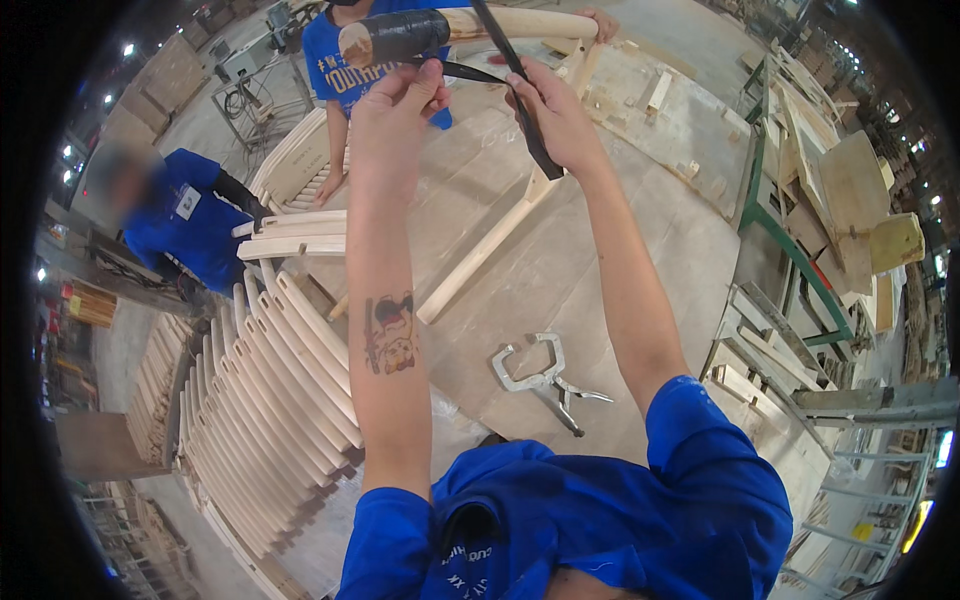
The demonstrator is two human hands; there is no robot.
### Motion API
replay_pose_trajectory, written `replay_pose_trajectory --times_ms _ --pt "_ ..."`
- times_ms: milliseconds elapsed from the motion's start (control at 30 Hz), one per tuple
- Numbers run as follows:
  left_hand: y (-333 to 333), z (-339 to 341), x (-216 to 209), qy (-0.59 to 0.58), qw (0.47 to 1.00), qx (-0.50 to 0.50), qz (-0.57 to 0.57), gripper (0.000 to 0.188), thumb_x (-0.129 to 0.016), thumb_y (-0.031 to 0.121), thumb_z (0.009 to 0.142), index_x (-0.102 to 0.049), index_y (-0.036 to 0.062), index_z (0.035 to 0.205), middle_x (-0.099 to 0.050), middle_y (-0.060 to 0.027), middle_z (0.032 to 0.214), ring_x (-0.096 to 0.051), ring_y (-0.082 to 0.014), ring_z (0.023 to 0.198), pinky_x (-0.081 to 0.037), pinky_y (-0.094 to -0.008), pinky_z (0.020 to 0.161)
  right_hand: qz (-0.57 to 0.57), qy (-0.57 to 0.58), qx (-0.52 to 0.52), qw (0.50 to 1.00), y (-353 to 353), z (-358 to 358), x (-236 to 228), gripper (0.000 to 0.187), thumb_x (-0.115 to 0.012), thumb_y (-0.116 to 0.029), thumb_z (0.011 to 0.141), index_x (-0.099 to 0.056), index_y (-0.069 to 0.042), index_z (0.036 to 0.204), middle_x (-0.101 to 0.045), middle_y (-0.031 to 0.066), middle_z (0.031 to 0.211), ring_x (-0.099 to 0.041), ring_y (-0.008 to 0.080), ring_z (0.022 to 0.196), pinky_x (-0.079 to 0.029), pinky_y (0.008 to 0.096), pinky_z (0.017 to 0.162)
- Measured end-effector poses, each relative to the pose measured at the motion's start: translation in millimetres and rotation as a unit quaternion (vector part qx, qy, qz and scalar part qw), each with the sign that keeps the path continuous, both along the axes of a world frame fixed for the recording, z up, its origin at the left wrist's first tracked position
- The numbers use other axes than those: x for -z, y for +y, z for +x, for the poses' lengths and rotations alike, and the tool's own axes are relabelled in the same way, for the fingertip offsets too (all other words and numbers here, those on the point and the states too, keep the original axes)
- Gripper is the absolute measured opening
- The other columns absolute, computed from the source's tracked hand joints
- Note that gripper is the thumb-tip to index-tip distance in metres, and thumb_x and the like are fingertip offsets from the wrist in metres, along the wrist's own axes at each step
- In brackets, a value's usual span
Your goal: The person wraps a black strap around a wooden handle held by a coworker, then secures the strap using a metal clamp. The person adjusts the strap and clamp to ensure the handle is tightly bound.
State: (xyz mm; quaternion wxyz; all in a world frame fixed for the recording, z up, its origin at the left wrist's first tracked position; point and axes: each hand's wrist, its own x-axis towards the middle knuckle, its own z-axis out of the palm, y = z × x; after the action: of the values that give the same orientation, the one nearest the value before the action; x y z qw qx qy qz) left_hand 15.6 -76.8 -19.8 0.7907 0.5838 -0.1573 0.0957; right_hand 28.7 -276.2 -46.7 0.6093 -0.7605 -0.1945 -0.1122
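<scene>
A long black strip (472, 72) stretches between my two hands, which are raised over the worktable. My left hand (405, 95) pinches one part of it, just below a round wooden post (520, 24) whose left end is wrapped in black. My right hand (557, 112) is closed on the strip farther right, with a tail hanging down below the fingers. The post appears joined to a crosspiece near its right end, where another person's hand (601, 26) rests. A pale wooden bar (480, 250) slants below my hands. Locking C-clamp pliers (545, 375) lie on the table, nearer to me.
Many curved wooden slats (270, 390) stand in a row at the left, with more slats (295, 235) stacked behind. A person in blue (185, 215) stands at the left, another (330, 60) across the worktable (640, 270). Green-framed racking (800, 260) holds boards at the right.
</scene>
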Motion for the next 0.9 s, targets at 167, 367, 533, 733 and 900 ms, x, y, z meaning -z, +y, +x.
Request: replay_pose_trajectory --times_ms 167,367,533,733,900 --pt "-10 0 -4 -0.013 1.000 -0.002 0.026 0.028 -0.068 0.025 0.101 -0.066 -0.0029 0.106 -0.063 -0.0035 0.095 -0.059 -0.0121 0.089 -0.051 -0.0267 0.086 0.007 -0.157 0.203 0.967 3 -9 -5 0.044 -0.060 -0.019 0.103 -0.053 -0.008 0.145 -0.063 0.0044 0.098 -0.062 0.0153 0.086 -0.050 0.0285 0.080" --pt "-8 -9 -8 0.004 0.998 -0.039 0.044 0.029 -0.067 0.027 0.102 -0.066 -0.0017 0.106 -0.064 -0.0039 0.096 -0.061 -0.0126 0.090 -0.050 -0.0268 0.086 -0.165 -0.437 0.362 0.807 16 -31 -24 0.047 -0.071 -0.025 0.096 -0.060 -0.007 0.137 -0.071 0.0138 0.103 -0.067 0.0264 0.089 -0.052 0.0348 0.086" --pt "-9 -6 -8 0.004 0.997 -0.041 0.059 0.030 -0.067 0.027 0.102 -0.065 -0.0014 0.108 -0.065 -0.0043 0.098 -0.061 -0.0129 0.090 -0.050 -0.0259 0.086 -0.151 -0.101 0.053 0.982 11 -33 -23 0.035 -0.067 -0.029 0.099 -0.067 -0.006 0.126 -0.073 0.0105 0.093 -0.068 0.0257 0.082 -0.053 0.0349 0.078" --pt "-5 -3 -6 0.006 1.000 -0.018 -0.007 0.027 -0.072 0.024 0.099 -0.070 -0.0022 0.105 -0.069 -0.0042 0.094 -0.062 -0.0112 0.086 -0.051 -0.0257 0.083 0.192 0.104 -0.197 0.956 19 -47 -5 0.030 -0.053 -0.025 0.108 -0.067 -0.003 0.122 -0.072 0.0016 0.090 -0.062 0.0109 0.073 -0.050 0.0264 0.069" --pt "-3 -4 -6 0.011 0.999 -0.022 0.035 0.031 -0.068 0.028 0.101 -0.067 -0.0026 0.108 -0.065 -0.0042 0.096 -0.061 -0.0124 0.088 -0.051 -0.0262 0.084 0.120 0.043 -0.054 0.990 13 -39 -8 0.027 -0.057 -0.026 0.106 -0.071 -0.005 0.115 -0.067 0.0002 0.081 -0.058 0.0119 0.066 -0.046 0.0271 0.063"
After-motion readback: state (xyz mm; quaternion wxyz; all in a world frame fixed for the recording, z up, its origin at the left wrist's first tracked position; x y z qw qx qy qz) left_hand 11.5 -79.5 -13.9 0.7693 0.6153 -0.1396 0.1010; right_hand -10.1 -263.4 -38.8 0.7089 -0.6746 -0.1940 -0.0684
